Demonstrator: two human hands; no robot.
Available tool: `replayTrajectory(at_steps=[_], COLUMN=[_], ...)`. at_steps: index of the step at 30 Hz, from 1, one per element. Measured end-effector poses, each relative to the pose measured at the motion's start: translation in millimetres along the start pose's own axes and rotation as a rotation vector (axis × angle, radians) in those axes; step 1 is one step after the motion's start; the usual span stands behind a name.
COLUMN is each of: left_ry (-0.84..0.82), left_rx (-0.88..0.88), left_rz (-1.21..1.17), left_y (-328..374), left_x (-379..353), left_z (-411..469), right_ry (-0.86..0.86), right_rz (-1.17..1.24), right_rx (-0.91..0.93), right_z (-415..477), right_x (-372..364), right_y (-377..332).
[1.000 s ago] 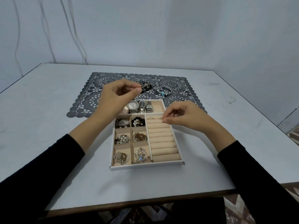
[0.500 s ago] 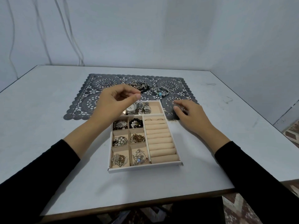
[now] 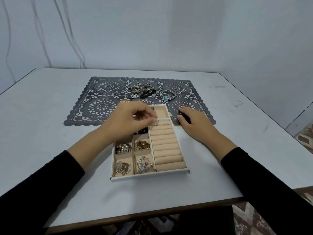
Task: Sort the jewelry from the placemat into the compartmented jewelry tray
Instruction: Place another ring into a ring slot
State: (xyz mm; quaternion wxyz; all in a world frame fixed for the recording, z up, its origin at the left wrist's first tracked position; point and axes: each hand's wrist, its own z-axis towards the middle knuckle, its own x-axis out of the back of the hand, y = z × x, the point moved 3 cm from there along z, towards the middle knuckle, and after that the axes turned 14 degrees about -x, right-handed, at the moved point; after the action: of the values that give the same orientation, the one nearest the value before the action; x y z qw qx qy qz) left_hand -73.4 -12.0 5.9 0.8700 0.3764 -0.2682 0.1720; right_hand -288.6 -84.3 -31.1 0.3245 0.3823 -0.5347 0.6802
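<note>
Over the beige tray (image 3: pixel 184 170), left hand (image 3: pixel 128 121) pinching a thin ring (image 3: pixel 157 122), right hand (image 3: pixel 194 123) open, flat on placemat (image 3: pixel 81 116).

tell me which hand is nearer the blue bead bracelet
Right. The right hand lies just below the bracelet on the placemat; the left hand is farther, over the tray.
</note>
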Motion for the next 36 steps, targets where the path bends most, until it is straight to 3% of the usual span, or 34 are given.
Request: replayTrajectory(at_steps=[18, 36], left_ry=[-0.245, -0.243], left_rx=[0.006, 0.063], left_rz=[0.101, 0.12], left_y=[1.8, -4.1], left_x=[-3.0, -2.9], left_z=[2.5, 4.0], right_ry=[0.0, -0.001], right_rz=[0.013, 0.022], right_rx=[-0.017, -0.014], right_z=[-1.8, -3.0], right_x=[2.3, 3.9], right_y=[-2.4, -4.3])
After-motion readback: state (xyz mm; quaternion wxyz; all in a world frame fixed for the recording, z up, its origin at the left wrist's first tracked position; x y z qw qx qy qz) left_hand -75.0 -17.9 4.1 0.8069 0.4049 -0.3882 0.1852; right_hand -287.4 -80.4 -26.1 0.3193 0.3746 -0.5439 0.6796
